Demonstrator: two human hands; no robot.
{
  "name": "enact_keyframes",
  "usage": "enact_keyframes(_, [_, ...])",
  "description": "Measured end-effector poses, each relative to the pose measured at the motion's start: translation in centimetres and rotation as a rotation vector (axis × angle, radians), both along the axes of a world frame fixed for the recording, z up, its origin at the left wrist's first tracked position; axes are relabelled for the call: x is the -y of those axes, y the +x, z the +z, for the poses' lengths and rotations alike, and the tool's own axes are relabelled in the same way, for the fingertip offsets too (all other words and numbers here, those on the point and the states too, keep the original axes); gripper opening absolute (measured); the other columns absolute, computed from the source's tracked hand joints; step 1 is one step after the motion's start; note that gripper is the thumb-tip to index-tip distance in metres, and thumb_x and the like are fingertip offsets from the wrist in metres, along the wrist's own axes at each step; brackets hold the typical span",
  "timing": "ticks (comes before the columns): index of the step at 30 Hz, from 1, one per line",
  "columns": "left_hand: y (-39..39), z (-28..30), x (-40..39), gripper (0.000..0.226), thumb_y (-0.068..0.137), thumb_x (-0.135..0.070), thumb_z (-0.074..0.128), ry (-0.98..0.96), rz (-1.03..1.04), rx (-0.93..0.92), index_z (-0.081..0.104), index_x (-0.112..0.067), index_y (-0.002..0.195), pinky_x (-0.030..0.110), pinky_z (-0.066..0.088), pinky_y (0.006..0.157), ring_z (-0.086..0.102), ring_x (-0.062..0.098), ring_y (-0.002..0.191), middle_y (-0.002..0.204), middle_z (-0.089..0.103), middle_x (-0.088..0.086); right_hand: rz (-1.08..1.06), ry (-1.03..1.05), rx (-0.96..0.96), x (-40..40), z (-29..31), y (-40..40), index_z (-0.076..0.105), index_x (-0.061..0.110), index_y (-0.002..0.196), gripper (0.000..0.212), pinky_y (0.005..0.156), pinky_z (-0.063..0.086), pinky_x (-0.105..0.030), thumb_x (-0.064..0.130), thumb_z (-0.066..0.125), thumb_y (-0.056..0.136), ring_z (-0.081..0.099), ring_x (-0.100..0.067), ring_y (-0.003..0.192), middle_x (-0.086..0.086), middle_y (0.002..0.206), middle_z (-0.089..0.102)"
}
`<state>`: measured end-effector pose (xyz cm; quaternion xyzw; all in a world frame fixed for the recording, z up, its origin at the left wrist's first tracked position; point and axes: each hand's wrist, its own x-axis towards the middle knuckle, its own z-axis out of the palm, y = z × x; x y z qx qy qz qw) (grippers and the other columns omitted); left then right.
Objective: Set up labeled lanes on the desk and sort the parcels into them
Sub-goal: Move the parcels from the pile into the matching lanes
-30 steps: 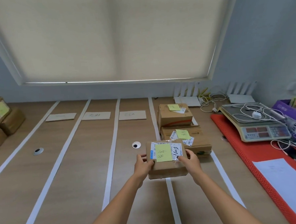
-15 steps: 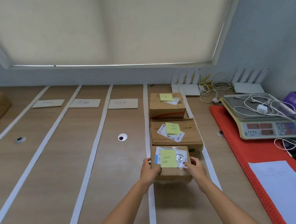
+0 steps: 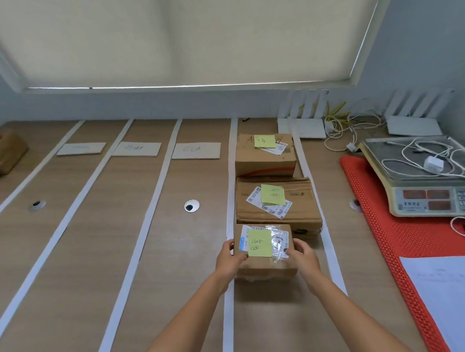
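**Third parcel goes down in the rightmost lane**

Both hands hold a small parcel (image 3: 263, 251) by its sides: the left hand (image 3: 228, 259) has its fingers curled round the left edge, the right hand (image 3: 305, 256) grips the right edge with the thumb on top. The parcel sits low, just in front of the middle box (image 3: 277, 203), which lies in front of the far box (image 3: 265, 155); all three line up between the two right-hand tape strips. Whether the parcel already rests on the desk (image 3: 160, 260) I cannot tell.

The step looks like placing this parcel at the lane's near end. Next it calls for setting it flat, square behind the middle box, clear of the left tape strip (image 3: 229, 216), then letting go.

A second ago the parcel was held left of the middle box, over that tape strip; now it is to the right, within the lane.
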<state>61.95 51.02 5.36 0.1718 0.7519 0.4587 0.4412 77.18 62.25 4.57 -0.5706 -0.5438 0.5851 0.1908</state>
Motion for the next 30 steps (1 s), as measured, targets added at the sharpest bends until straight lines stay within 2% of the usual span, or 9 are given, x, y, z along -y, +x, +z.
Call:
enact_keyframes(4, [-0.2, 0.0, -0.2, 0.049, 0.091, -0.011, 0.057, -0.005, -0.004, -0.011, 0.037, -0.016, 0.136, 0.027, 0.045, 0.09, 0.051, 0.013, 0.106, 0.138, 0.047, 0.004, 0.009, 0.0, 0.0, -0.5, -0.1, -0.3, 0.047, 0.01, 0.132, 0.043, 0.061, 0.043, -0.016, 0.008, 0.056, 0.09, 0.054, -0.009, 0.086, -0.008, 0.125, 0.057])
enact_keyframes(9, [-0.2, -0.1, -0.2, 0.05, 0.091, -0.015, 0.058, 0.002, -0.013, -0.009, 0.037, -0.019, 0.136, 0.03, 0.045, 0.094, 0.05, 0.014, 0.11, 0.137, 0.048, 0.002, 0.033, 0.011, 0.018, -0.6, -0.4, -0.2, 0.045, 0.012, 0.133, 0.043, 0.057, 0.041, -0.014, 0.01, 0.055, 0.091, 0.052, -0.007, 0.087, -0.007, 0.126, 0.055])
enact_keyframes(13, [-0.1, -0.3, 0.1, 0.049, 0.092, -0.016, 0.057, 0.011, -0.049, 0.0, 0.036, -0.022, 0.137, 0.027, 0.047, 0.087, 0.052, 0.013, 0.104, 0.135, 0.05, 0.001, 0.048, 0.034, 0.015, -0.2, -0.3, 0.1, 0.046, 0.014, 0.133, 0.044, 0.063, 0.041, -0.016, 0.009, 0.055, 0.091, 0.052, -0.009, 0.09, -0.007, 0.127, 0.055])
enact_keyframes(17, [-0.4, 0.1, 0.3, 0.054, 0.093, -0.016, 0.055, 0.015, -0.102, -0.023, 0.032, -0.023, 0.14, 0.028, 0.047, 0.09, 0.047, 0.012, 0.108, 0.141, 0.045, 0.002, 0.066, 0.085, 0.05, 0.2, 0.4, 0.2, 0.042, 0.016, 0.137, 0.051, 0.082, 0.045, -0.027, 0.01, 0.056, 0.089, 0.05, -0.013, 0.103, -0.006, 0.133, 0.051])
enact_keyframes(19, [-1.0, 0.7, 0.4, 0.058, 0.092, -0.015, 0.056, 0.014, -0.111, -0.056, 0.029, -0.023, 0.143, 0.027, 0.044, 0.089, 0.044, 0.014, 0.117, 0.146, 0.039, 0.003, 0.078, 0.152, 0.098, 0.1, 1.1, -0.2, 0.041, 0.017, 0.137, 0.053, 0.092, 0.047, -0.035, 0.011, 0.058, 0.087, 0.05, -0.019, 0.113, -0.007, 0.135, 0.049])
enact_keyframes(21, [-2.0, 1.4, 0.8, 0.06, 0.09, -0.016, 0.059, 0.01, -0.093, -0.094, 0.03, -0.022, 0.143, 0.032, 0.043, 0.096, 0.04, 0.022, 0.13, 0.148, 0.036, 0.004, 0.125, 0.223, 0.14, 0.0, 1.9, -1.1, 0.041, 0.017, 0.138, 0.056, 0.099, 0.044, -0.039, 0.012, 0.06, 0.086, 0.048, -0.023, 0.121, -0.007, 0.137, 0.048])
enact_keyframes(23, [-3.3, 2.1, 1.4, 0.057, 0.09, -0.012, 0.058, 0.022, -0.081, -0.143, 0.034, -0.021, 0.141, 0.033, 0.042, 0.098, 0.039, 0.024, 0.132, 0.145, 0.039, 0.005, 0.184, 0.271, 0.157, 0.3, 2.9, -2.5, 0.039, 0.017, 0.14, 0.058, 0.101, 0.043, -0.037, 0.011, 0.061, 0.086, 0.045, -0.023, 0.125, -0.008, 0.14, 0.045])
enact_keyframes(27, [-6.8, 4.0, 3.0, 0.051, 0.09, -0.003, 0.052, 0.047, -0.091, -0.237, 0.04, -0.019, 0.137, 0.032, 0.042, 0.097, 0.041, 0.023, 0.129, 0.141, 0.043, 0.005, 0.284, 0.324, 0.132, 2.5, 4.8, -5.9, 0.038, 0.02, 0.14, 0.061, 0.09, 0.04, -0.025, 0.011, 0.061, 0.085, 0.044, -0.018, 0.124, -0.005, 0.141, 0.044])
enact_keyframes(30, [-9.8, 5.6, 4.9, 0.054, 0.088, 0.001, 0.052, 0.106, -0.11, -0.246, 0.04, -0.017, 0.137, 0.03, 0.043, 0.094, 0.041, 0.022, 0.129, 0.14, 0.044, 0.006, 0.343, 0.356, 0.087, 5.0, 6.3, -8.9, 0.04, 0.02, 0.138, 0.06, 0.094, 0.04, -0.026, 0.009, 0.063, 0.083, 0.042, -0.018, 0.128, -0.002, 0.14, 0.044])
